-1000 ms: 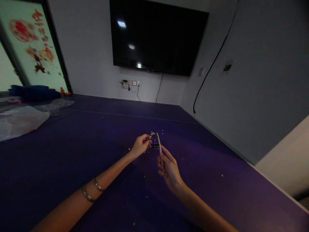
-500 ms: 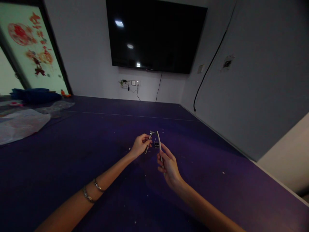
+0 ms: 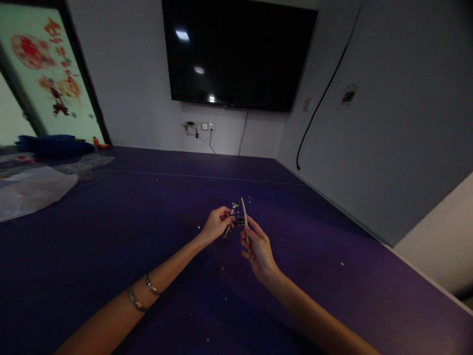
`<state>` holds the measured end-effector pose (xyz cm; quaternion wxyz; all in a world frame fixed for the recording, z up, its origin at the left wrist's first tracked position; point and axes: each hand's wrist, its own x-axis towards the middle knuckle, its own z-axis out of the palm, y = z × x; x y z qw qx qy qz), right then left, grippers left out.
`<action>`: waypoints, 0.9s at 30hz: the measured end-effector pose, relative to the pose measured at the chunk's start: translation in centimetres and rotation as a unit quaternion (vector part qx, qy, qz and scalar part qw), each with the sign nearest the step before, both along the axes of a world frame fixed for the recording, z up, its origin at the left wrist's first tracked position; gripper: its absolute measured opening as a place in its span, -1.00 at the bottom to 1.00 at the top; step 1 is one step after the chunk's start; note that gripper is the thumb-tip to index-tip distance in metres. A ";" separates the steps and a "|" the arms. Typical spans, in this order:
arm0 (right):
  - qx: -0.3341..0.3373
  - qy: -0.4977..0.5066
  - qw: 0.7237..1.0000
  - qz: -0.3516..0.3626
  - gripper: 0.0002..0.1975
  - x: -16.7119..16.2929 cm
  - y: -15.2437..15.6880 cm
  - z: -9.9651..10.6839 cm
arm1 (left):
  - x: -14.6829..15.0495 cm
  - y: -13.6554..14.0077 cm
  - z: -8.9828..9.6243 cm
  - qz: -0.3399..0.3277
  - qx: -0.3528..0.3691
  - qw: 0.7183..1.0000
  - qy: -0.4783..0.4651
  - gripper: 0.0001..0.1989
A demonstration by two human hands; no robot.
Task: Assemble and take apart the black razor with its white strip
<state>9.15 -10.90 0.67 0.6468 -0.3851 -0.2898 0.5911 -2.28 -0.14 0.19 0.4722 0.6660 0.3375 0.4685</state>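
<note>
In the middle of the head view my left hand point(image 3: 217, 225) is closed round the handle of a razor point(image 3: 234, 209), its silvery head pointing up. My right hand point(image 3: 260, 249) grips a pale toothbrush point(image 3: 244, 212) by its lower part, brush end up and turned left. The bristles are beside the razor head; whether they touch I cannot tell. A small dark case-like thing point(image 3: 240, 221) shows between the two hands, partly behind the toothbrush.
Both hands are over a dark purple-blue tabletop point(image 3: 155, 231) with small pale crumbs. Translucent plastic sheeting point(image 3: 40, 192), a dark blue cloth bundle point(image 3: 55, 145) and an orange object point(image 3: 99, 143) lie at left. A black cable point(image 3: 318, 106) hangs along the right wall.
My left hand has brought the razor slightly to the right, so its head is closer to the toothbrush bristles. The toothbrush has moved up a little.
</note>
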 end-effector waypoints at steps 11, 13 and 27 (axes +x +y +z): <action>-0.002 0.017 1.000 0.010 -0.46 -0.1 0.1 0.3 | 0.0 -0.2 0.3 -0.002 0.003 1.000 -0.005 -0.89; -0.003 0.018 1.000 0.016 -0.46 -0.1 0.1 0.2 | -0.1 -0.2 0.3 0.001 0.003 1.000 -0.004 -0.90; -0.005 0.018 1.000 0.016 -0.44 0.0 -0.2 -0.3 | -0.2 -0.2 0.6 0.012 0.003 1.000 -0.008 -0.91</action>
